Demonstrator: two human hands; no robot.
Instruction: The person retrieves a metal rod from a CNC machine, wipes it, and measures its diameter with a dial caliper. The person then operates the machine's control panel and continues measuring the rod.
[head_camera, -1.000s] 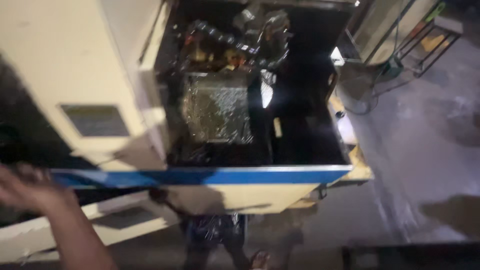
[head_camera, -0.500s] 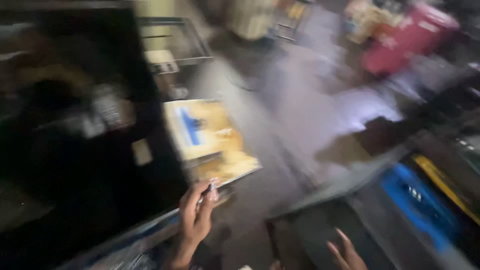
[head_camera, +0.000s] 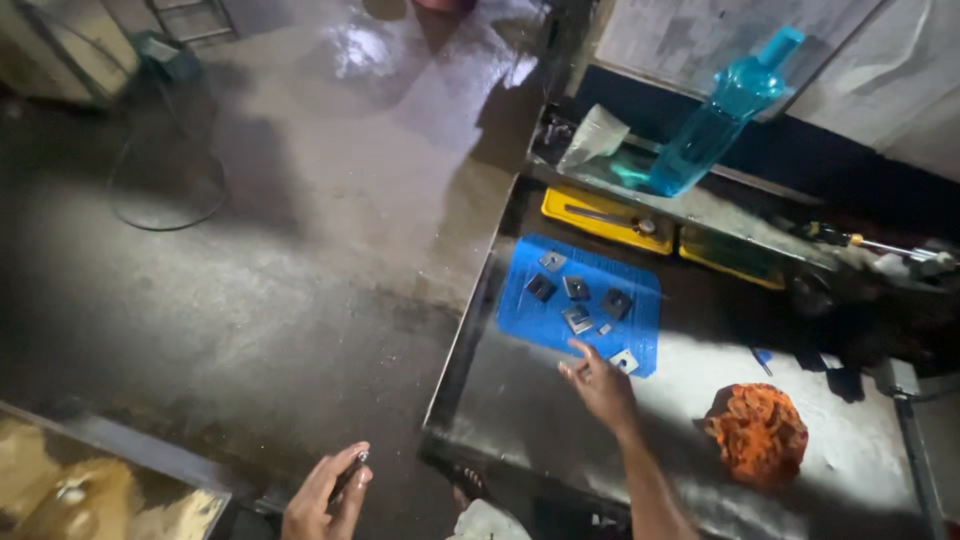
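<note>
Where wet floor (head_camera: 300, 200) meets steel table (head_camera: 520, 390), blue mat (head_camera: 520, 310), orange rag (head_camera: 757, 432)

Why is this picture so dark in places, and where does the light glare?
Head view: sharp, but unevenly lit. Wet floor glares at the top, dark toward the left. A bright patch falls on the blue mat and table; the right hand reaches into it, the left hand in dimmer light.
</note>
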